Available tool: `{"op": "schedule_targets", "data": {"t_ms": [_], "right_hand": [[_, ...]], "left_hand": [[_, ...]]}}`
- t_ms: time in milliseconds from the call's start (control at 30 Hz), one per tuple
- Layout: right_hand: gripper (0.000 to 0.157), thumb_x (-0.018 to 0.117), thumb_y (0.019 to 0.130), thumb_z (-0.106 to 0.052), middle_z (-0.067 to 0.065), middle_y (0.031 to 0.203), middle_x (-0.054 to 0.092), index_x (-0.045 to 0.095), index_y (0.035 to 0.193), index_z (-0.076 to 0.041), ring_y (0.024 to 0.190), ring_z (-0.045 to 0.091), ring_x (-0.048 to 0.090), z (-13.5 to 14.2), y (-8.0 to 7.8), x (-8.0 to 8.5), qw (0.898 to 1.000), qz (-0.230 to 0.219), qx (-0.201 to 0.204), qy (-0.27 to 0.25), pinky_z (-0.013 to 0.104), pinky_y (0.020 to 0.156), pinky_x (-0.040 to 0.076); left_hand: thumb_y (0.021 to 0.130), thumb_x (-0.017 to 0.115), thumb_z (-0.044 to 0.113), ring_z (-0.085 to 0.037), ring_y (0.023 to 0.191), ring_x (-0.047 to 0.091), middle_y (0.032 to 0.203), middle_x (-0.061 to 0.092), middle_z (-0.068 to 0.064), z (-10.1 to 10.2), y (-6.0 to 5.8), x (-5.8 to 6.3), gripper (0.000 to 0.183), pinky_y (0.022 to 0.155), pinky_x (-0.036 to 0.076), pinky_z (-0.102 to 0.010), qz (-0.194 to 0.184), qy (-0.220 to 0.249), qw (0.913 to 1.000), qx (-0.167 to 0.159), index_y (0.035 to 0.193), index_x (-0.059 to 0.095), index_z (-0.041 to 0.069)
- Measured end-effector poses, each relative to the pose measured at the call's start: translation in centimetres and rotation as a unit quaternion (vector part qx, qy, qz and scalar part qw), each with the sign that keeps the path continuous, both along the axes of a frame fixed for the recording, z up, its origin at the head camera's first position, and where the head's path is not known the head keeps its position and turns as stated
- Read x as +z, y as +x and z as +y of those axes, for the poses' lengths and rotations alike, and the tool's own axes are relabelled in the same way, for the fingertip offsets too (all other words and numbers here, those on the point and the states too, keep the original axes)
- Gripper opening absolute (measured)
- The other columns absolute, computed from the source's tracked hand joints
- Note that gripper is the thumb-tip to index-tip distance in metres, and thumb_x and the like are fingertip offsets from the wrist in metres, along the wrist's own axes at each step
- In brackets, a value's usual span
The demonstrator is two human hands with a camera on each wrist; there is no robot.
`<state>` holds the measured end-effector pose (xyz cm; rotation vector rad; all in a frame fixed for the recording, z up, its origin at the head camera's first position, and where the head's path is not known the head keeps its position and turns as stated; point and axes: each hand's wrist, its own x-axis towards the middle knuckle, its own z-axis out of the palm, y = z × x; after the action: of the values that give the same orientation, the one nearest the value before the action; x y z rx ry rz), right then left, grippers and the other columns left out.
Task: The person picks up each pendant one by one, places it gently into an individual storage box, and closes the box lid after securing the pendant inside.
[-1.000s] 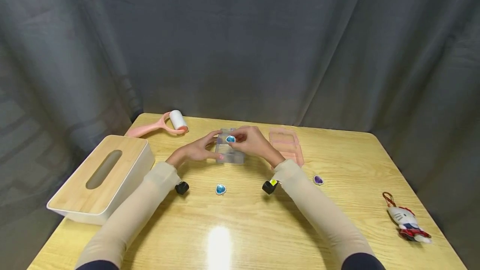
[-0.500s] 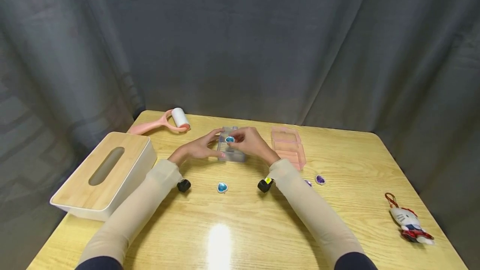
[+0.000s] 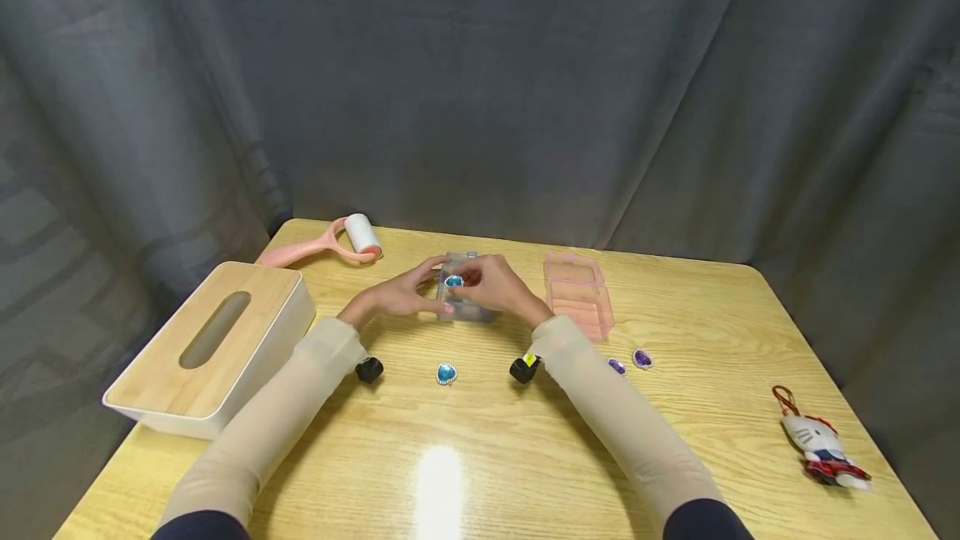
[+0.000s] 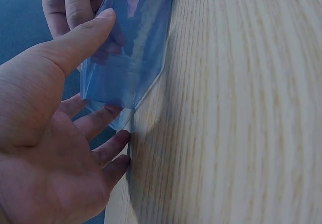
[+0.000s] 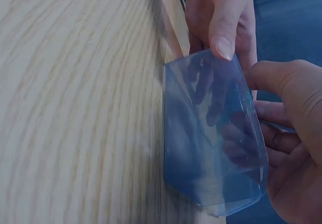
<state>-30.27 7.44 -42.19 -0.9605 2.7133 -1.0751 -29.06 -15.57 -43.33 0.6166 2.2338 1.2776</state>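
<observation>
A clear bluish plastic box (image 3: 474,312) stands on the table in front of me. My left hand (image 3: 401,294) holds its left side, thumb at the near edge and fingers farther back; the left wrist view shows the thumb over the rim of the box (image 4: 136,58). Above the box, my right hand (image 3: 501,283) pinches a blue heart-shaped gem (image 3: 453,281) with a sparkling white border. That gem is hidden in both wrist views. Another blue heart gem (image 3: 446,373) lies nearer to me on the table.
Right of the box sits an open pink plastic case (image 3: 581,311). Two purple gems (image 3: 642,358) lie beyond my right sleeve. A plush cat keychain (image 3: 821,447) lies far right. At left are a tissue box (image 3: 255,357) and a pink-handled lint roller (image 3: 300,252).
My right hand has shifted slightly left over the box with the blue gem. A second purple gem has come out from behind my right sleeve. The left hand keeps its hold.
</observation>
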Motion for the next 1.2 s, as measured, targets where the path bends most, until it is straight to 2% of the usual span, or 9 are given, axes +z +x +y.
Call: {"op": "schedule_targets", "data": {"t_ms": [367,633,767,967,1100,1200], "right_hand": [[0.029,0.079,0.092,-0.021,0.007,0.096,0.078,0.077,0.117,-0.006,0.074,0.01,0.067,-0.6,-0.1,0.0,0.999,0.023,0.006,0.026,0.022,0.07,0.057],[0.019,0.079,0.092,-0.021,0.006,0.085,0.076,0.078,0.104,-0.006,0.067,0.009,0.064,-0.8,-0.1,0.1,0.999,0.035,0.024,0.029,0.021,0.065,0.054],[0.021,0.077,0.093,-0.022,0.008,0.093,0.078,0.078,0.107,-0.005,0.076,0.013,0.069,-0.7,-0.1,0.1,0.998,0.035,0.022,0.037,0.025,0.073,0.059],[0.03,0.067,0.1,-0.02,0.014,0.116,0.077,0.073,0.123,-0.001,0.101,0.023,0.074,-0.2,0.2,0.5,0.999,0.02,0.01,0.029,0.035,0.09,0.061],[0.033,0.064,0.102,-0.02,0.015,0.124,0.074,0.07,0.128,0.0,0.113,0.027,0.072,0.5,1.2,1.7,1.0,0.0,0.004,0.001,0.039,0.099,0.059],[0.033,0.065,0.102,-0.022,0.012,0.124,0.074,0.071,0.128,-0.002,0.113,0.025,0.071,1.0,2.5,2.7,1.0,-0.021,0.013,-0.005,0.038,0.1,0.058]], "left_hand": [[0.099,0.07,0.028,-0.041,0.16,0.014,0.172,0.014,-0.02,0.0,-0.2,0.0,0.096,0.126,0.019,-0.064,0.003,0.003,1.0,-0.001,0.167,0.002,0.02],[0.099,0.071,0.029,-0.041,0.16,0.014,0.172,0.016,-0.019,0.1,-0.2,0.0,0.097,0.126,0.019,-0.065,0.0,0.008,1.0,-0.001,0.167,0.002,0.02],[0.098,0.071,0.029,-0.04,0.161,0.013,0.172,0.014,-0.018,0.2,-0.2,0.0,0.097,0.127,0.019,-0.064,-0.001,0.007,1.0,0.003,0.167,0.003,0.022],[0.099,0.07,0.026,-0.038,0.161,0.013,0.173,0.013,-0.018,0.2,-0.1,-0.1,0.095,0.127,0.019,-0.063,0.002,0.007,1.0,0.005,0.167,0.004,0.022],[0.099,0.07,0.025,-0.038,0.161,0.014,0.173,0.013,-0.018,0.0,-0.1,-0.2,0.093,0.127,0.019,-0.063,0.004,0.003,1.0,0.007,0.166,0.004,0.023],[0.099,0.07,0.025,-0.037,0.161,0.015,0.172,0.014,-0.018,0.0,-0.1,-0.3,0.094,0.127,0.019,-0.062,0.007,0.002,0.9999,0.009,0.166,0.005,0.023]]}}
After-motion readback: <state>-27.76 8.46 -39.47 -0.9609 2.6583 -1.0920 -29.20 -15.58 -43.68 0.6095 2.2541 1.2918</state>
